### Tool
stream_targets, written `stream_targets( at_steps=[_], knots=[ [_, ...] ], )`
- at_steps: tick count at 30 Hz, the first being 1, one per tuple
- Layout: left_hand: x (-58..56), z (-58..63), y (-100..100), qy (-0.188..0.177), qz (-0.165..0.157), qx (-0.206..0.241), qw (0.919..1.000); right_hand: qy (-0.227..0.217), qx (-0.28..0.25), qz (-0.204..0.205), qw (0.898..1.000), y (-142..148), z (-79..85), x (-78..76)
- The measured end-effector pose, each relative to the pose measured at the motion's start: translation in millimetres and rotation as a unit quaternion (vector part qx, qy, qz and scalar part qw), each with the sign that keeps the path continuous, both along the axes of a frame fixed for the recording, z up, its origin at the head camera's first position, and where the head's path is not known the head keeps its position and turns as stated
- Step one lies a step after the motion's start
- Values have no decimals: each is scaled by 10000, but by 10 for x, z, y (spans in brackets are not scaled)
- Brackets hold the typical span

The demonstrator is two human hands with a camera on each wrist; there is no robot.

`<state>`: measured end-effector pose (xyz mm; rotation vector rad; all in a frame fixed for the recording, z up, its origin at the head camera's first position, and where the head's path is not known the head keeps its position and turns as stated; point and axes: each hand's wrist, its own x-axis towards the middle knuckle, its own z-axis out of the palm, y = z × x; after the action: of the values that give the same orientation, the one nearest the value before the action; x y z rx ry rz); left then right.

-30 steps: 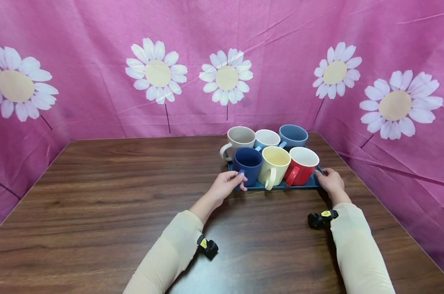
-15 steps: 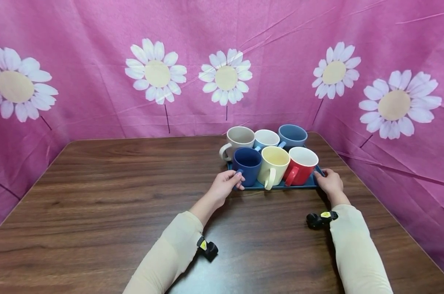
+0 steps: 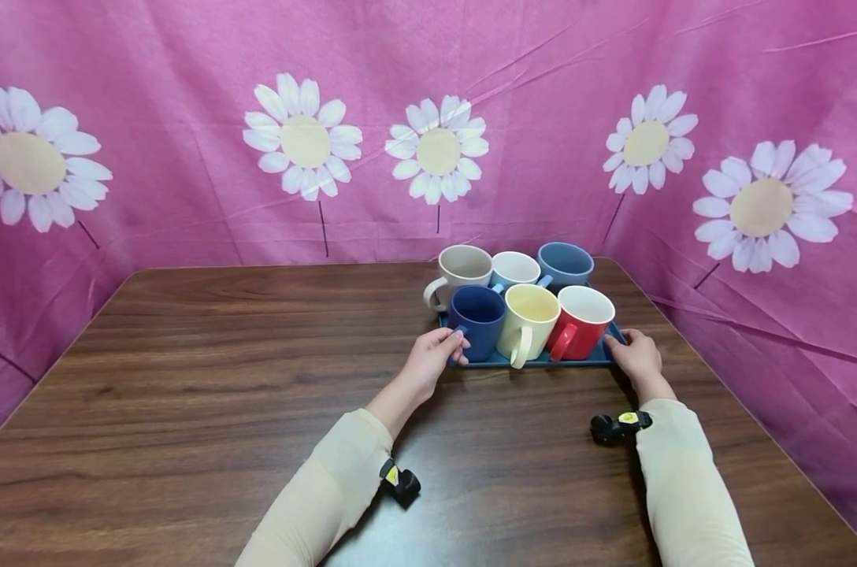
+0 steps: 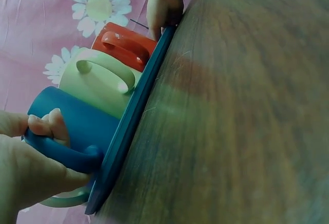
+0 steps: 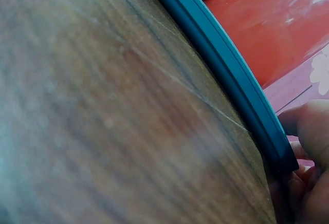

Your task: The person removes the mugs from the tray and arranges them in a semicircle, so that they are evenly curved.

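Gripping the navy mug's handle (image 4: 66, 155) are the left fingers (image 4: 58, 126).

Behind the yellow mug (image 3: 531, 319) and its front-row neighbors, a light-blue mug (image 3: 517, 266) and slate-blue mug (image 3: 566, 268) hide their lower walls from me. The left hand (image 3: 428, 362) masks much of the navy mug's (image 3: 480, 323) handle in my head view, while mugs conceal most of the teal tray's (image 3: 599, 353) floor. On my right-wrist feed, frame edges crop the red mug (image 5: 257, 34) and right hand (image 5: 314, 136); the wooden tabletop (image 5: 128, 131) blurs. Both cream sleeves (image 3: 684, 472) exit the head view's bottom edge.
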<state>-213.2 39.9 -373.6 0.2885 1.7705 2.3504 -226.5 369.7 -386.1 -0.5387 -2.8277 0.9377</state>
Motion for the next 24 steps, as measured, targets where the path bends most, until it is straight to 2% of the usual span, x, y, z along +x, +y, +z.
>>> stream_targets(
  at_steps=[14,19,24],
  knots=[
    [-6,-2,10,-12,195,-177,9997,-61,-128,-82,9999,-25,21,-3],
    [6,4,0,-52,235,1,9997,-82,-135,-67,9999,-34,17,7],
    [7,28,-19,79,177,210,9996,-79,-157,-111,9998,-53,32,10]
  ],
)
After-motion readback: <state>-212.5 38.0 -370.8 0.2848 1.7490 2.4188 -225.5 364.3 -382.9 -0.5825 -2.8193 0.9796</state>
